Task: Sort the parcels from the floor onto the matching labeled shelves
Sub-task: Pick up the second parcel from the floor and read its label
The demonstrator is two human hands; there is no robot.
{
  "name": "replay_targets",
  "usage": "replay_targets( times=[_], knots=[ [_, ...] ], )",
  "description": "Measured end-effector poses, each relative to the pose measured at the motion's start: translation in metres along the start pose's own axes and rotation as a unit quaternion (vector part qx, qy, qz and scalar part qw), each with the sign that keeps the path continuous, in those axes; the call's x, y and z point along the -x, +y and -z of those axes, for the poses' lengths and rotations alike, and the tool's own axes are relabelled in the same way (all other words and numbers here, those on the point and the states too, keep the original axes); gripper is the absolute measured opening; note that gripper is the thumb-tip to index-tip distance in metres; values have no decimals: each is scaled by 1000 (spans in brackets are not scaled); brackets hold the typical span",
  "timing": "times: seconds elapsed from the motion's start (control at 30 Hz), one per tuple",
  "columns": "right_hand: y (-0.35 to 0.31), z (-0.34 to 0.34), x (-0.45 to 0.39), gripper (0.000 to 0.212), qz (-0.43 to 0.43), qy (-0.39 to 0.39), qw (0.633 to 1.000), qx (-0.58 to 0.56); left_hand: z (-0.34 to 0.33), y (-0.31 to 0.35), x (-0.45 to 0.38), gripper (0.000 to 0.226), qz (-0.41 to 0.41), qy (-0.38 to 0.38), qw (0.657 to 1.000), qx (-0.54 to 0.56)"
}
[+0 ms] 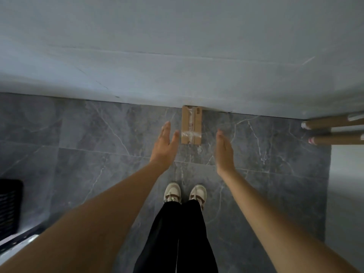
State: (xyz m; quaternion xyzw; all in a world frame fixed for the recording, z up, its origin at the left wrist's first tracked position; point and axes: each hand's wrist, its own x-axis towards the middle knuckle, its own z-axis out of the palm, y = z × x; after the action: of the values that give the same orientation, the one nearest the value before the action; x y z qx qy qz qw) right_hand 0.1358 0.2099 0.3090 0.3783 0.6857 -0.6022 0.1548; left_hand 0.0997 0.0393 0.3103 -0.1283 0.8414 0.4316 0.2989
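A narrow brown cardboard parcel (pixel 191 125) with clear tape lies on the grey marble floor, its far end against the white wall. My left hand (pixel 163 148) hovers just left of the parcel, fingers straight and apart, holding nothing. On the other side of the parcel, my right hand (pixel 224 152) is flat and open, a little apart from it. Both arms reach forward and down over my feet. No shelf is in view.
Two cardboard tubes (pixel 334 133) with white caps lie at the right edge by a white surface. A black ribbed object (pixel 8 205) sits at the lower left. The white wall (pixel 177 56) fills the upper half. My white shoes (pixel 185 194) stand below the parcel.
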Motion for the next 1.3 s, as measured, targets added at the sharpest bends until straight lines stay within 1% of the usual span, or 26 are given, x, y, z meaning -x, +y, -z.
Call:
replay_targets(
  times=[0.07,0.17,0.4,0.47,0.57,0.67,0.77,0.9,1.0,1.17,1.3],
  knots=[
    [16,-12,-31,51,1,3,1000,16,-15,-18,-28,65,29,8,1000,4],
    [49,-33,-86,52,-3,-4,1000,26,-40,-47,-74,66,68,-1,997,24],
    [145,-73,-223,61,-25,0,998,63,-113,-130,-201,66,128,1,989,77],
    [163,-80,-258,64,-42,1,998,48,-132,-144,-234,63,134,-1,987,90],
    [177,-91,-297,65,-60,-23,998,1,-150,-153,-273,59,143,7,984,108],
    [180,-104,-316,61,-65,-58,996,-28,-162,-158,-302,65,181,-7,971,158],
    [177,-113,-317,61,-74,-58,994,-48,-166,-154,-305,68,210,-18,957,200],
    [166,-109,-287,60,-76,-63,993,-68,-151,-136,-278,60,193,-16,960,204],
    [141,-98,-253,59,-89,-57,989,-106,-129,-109,-246,64,199,-19,960,196],
    [66,-79,-171,58,-80,-57,989,-113,-76,-46,-174,63,186,-16,958,216],
    [-18,-56,-88,58,-66,-66,988,-124,-19,25,-101,62,183,1,953,240]
  ],
)
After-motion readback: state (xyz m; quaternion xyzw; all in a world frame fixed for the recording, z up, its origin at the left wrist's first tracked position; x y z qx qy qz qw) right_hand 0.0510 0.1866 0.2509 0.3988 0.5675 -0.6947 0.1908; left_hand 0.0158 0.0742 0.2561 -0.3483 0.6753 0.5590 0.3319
